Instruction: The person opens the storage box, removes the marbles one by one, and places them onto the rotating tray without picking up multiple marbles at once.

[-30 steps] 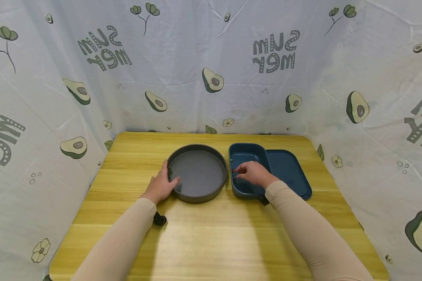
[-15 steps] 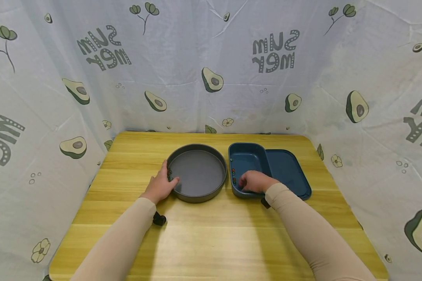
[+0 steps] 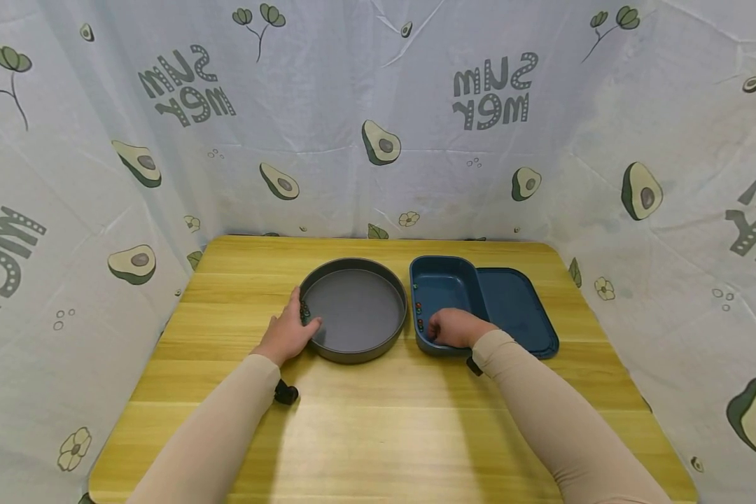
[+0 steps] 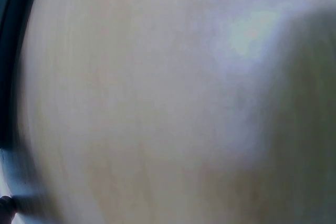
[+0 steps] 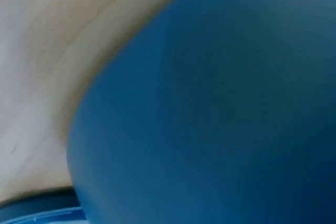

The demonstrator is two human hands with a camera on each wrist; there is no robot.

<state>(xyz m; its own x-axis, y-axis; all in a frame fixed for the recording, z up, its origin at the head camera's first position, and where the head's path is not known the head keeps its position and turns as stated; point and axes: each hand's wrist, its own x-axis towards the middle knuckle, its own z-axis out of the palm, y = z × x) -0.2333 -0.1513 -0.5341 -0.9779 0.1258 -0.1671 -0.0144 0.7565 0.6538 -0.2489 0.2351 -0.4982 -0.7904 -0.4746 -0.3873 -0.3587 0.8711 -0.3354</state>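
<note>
My left hand (image 3: 285, 334) rests on the left rim of a round dark-grey pan (image 3: 355, 308), thumb and index finger spread and fairly straight. Several small dark beads (image 3: 304, 309) lie inside the pan beside that hand. My right hand (image 3: 456, 327) reaches down into a blue rectangular box (image 3: 442, 269), near its front end. Its fingers are bent downward, and the tips are hidden, so what they hold is not visible. Several small red and green beads (image 3: 419, 315) sit along the box's left wall. Close up in the right wrist view is the box's blue outer wall (image 5: 199, 119).
A blue lid (image 3: 518, 308) lies flat against the box's right side. The wooden table (image 3: 378, 420) carries everything, with a printed curtain (image 3: 327, 105) behind and at both sides. Black wrist-camera parts (image 3: 286, 393) show under the left forearm.
My right hand has moved from above the box's left wall down and forward to the box's near end, fingers lower. Over the last half second it barely shifts. My left hand stays put.
</note>
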